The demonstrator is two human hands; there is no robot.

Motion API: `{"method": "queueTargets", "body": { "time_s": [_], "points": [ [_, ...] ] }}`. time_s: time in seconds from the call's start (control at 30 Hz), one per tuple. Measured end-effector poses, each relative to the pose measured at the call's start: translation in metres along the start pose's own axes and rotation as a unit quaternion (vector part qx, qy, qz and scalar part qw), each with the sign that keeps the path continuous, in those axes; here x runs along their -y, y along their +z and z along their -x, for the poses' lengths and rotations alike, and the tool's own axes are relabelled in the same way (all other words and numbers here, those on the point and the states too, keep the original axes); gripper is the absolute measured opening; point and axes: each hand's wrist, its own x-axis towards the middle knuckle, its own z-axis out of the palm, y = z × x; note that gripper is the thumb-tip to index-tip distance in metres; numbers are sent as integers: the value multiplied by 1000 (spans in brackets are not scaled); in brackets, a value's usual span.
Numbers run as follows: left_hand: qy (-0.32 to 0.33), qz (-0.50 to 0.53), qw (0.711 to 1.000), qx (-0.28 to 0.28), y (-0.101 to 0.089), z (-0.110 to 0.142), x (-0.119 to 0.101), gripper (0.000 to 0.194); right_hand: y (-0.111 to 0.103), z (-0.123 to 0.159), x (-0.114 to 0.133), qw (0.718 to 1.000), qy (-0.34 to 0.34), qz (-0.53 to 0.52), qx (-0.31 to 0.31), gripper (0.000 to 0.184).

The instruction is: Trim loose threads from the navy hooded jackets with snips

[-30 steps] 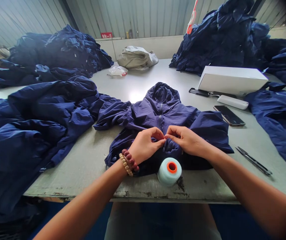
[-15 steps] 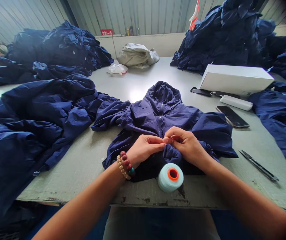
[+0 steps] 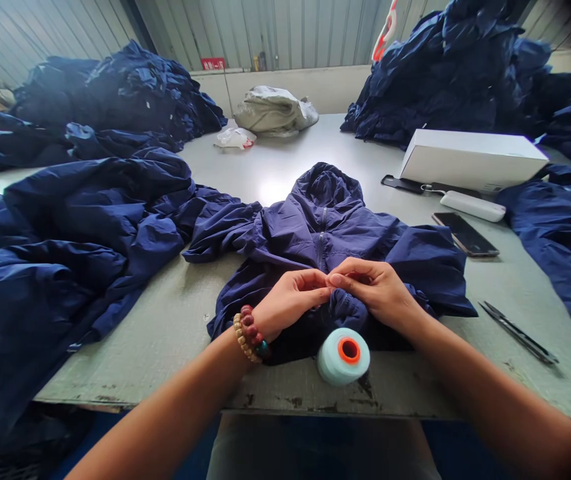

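Note:
A navy hooded jacket [image 3: 322, 223] lies spread on the grey table [image 3: 175, 320], hood away from me, zipper up the middle. My left hand [image 3: 290, 300], with a bead bracelet at the wrist, and my right hand [image 3: 378, 290] meet fingertip to fingertip over the jacket's lower front. Both pinch something small between thumb and fingers, too fine to make out, right above the bunched fabric. A pale blue thread cone [image 3: 343, 355] with an orange core lies on its side just in front of my hands, near the table edge.
Heaps of navy jackets lie at the left [image 3: 75, 233], back left [image 3: 115, 93], back right [image 3: 445, 67] and right [image 3: 565, 247]. A white box [image 3: 470, 159], a phone [image 3: 465, 234], a white oblong object [image 3: 472, 205] and thread snips [image 3: 518, 331] lie at the right. Plastic bags [image 3: 272, 110] sit at the back.
The view has shifted slightly. My hands have stayed pinched together over the jacket's front, their fingers shifting only a little.

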Motion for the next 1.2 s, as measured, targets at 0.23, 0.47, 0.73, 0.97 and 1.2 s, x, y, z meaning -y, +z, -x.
{"method": "queueTargets", "body": {
  "time_s": [0.23, 0.47, 0.73, 0.97, 1.2],
  "points": [
    [103, -105, 989, -34, 3, 5, -4, 23, -3, 5, 4, 1000, 4, -26, -17, 39],
    [136, -182, 970, -86, 9, 22, -14, 15, -3, 41, 46, 985, -42, 168, 3, 59],
    [143, -250, 957, -27, -13, 43, -26, 15, 28, 103, 48, 929, -64, 362, -45, 71],
    [135, -164, 977, -5, -17, 52, -22, 21, 49, 122, 40, 906, -140, 363, -166, 54],
    [149, -29, 988, -28, -1, 51, 2, 28, 58, 128, 27, 901, -132, 353, -213, 40]
  ]
}}
